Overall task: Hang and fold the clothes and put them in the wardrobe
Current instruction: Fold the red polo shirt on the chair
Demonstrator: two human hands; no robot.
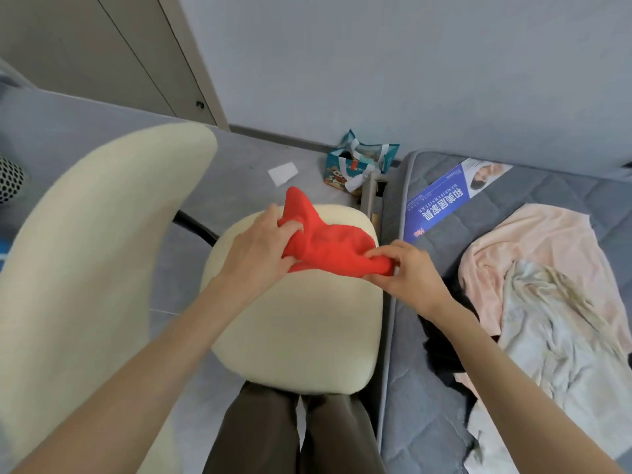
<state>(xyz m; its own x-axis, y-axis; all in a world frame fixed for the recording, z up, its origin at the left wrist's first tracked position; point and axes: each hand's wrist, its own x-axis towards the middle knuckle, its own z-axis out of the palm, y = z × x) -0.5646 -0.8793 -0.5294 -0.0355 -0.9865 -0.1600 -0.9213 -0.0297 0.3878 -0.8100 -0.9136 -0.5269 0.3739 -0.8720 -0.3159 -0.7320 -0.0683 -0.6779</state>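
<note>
A small red garment [328, 246] is bunched above the far part of a cream chair seat [301, 336]. My left hand [260, 249] grips its left side with curled fingers. My right hand [403, 271] pinches its right end between thumb and fingers. On the grey mattress [427, 388] to the right lie a pale pink garment [547, 241], a light beige-grey garment [561, 326] and a black one [444, 340], partly hidden behind my right arm. The wardrobe door [113, 56] stands shut at the upper left.
The chair's cream backrest [85, 261] fills the left side. A teal patterned bag [359, 165] and a white paper [282, 172] lie on the grey floor by the wall. A blue label [441, 203] lies on the mattress. My legs in dark trousers [294, 436] stand against the seat.
</note>
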